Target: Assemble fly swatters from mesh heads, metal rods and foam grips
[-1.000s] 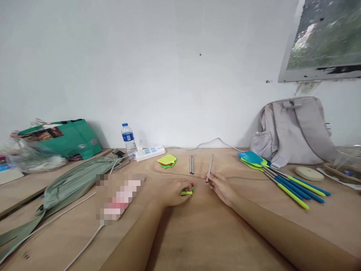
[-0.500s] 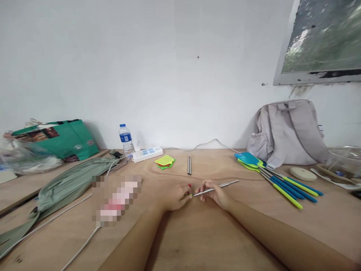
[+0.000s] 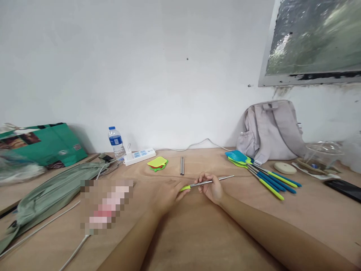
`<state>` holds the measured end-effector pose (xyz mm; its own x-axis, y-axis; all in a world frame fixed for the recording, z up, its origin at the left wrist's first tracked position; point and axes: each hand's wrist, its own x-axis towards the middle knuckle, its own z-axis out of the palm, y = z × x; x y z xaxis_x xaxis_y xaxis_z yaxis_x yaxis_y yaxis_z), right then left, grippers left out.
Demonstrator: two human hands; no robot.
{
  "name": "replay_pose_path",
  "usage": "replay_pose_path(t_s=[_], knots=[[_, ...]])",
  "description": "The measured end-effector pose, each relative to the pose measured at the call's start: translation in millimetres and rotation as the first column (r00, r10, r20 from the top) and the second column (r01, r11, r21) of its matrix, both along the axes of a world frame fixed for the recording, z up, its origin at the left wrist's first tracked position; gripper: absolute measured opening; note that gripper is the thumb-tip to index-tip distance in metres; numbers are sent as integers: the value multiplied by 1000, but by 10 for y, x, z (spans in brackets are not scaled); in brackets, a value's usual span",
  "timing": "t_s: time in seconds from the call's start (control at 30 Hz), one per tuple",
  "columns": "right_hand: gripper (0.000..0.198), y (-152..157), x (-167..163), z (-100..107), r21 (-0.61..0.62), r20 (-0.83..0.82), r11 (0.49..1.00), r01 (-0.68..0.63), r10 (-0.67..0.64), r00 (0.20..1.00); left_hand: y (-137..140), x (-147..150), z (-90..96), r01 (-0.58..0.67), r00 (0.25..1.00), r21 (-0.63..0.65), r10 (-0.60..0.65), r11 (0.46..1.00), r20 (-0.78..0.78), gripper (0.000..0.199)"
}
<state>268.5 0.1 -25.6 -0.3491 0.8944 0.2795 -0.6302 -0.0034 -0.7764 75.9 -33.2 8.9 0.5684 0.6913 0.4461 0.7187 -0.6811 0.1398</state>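
Note:
My left hand [image 3: 167,195] is closed around a yellow-green handle [image 3: 185,188], whose front end shows past the fingers. A thin silver telescopic rod [image 3: 200,183] meets that handle and points right, rising slightly. Midway along it, the curled fingers of my right hand [image 3: 211,188] grip the rod. Beyond the hands, silver metal tubes [image 3: 182,166] lie side by side on the table. Left of those sits a small stack of yellow, red and green swatter heads [image 3: 157,162]. To the right lie several fly swatters [image 3: 266,174] with blue and yellow-green heads and handles.
Along the wall stand a grey backpack [image 3: 270,128], a water bottle [image 3: 115,140], a white power strip [image 3: 140,156] and a green bag [image 3: 56,145]. A grey-green cloth bag [image 3: 59,186] and white cables lie left. A phone [image 3: 345,189] and round white case [image 3: 285,168] lie right.
The view has turned slightly right. More of the yellow-green handle now shows at my left hand, and a small red spot beside that hand is no longer visible. Both hands still hold on.

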Motion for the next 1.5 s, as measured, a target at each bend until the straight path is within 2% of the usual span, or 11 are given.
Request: replay_pose_path(t_s=[0.13, 0.23, 0.4, 0.67, 0.87, 1.0, 1.13, 1.27, 1.5], knots=[[19, -13, -6, 13, 9, 2, 1000, 18, -18, 1000, 17, 26, -18, 10, 996, 152, -23, 988, 83, 21], [18, -63, -62, 30, 21, 27, 1000, 16, -16, 999, -4, 68, -49, 54, 985, 198, -85, 979, 152, 20], [19, -166, -197, 13, 41, 58, 993, 108, -110, 992, -134, 218, -64, 74, 956, 77, -93, 994, 278, 20], [18, -409, -318, 30, 50, 47, 959, 280, -282, 958, -285, 353, 53, 179, 924, 57, -188, 982, 334, 16], [15, -594, -317, 122, 63, 15, 952, 301, -302, 953, -372, 427, 68, 227, 896, 40, -225, 973, 384, 13], [10, -500, -307, 100, 10, 105, 969, 245, -245, 964, -377, 460, 128, 179, 875, -100, -113, 979, 470, 9], [27, -302, -272, 55, -95, 213, 982, 162, -139, 967, -299, 390, 182, 88, 904, -290, 46, 953, 425, 14], [31, -167, -111, 78, -135, 172, 976, 173, -149, 974, -191, 275, 129, -11, 909, -306, 138, 952, 394, 21], [26, -149, 53, 83, -87, 94, 969, 231, -223, 970, -171, 255, 29, 39, 895, -320, 110, 947, 433, 24]])
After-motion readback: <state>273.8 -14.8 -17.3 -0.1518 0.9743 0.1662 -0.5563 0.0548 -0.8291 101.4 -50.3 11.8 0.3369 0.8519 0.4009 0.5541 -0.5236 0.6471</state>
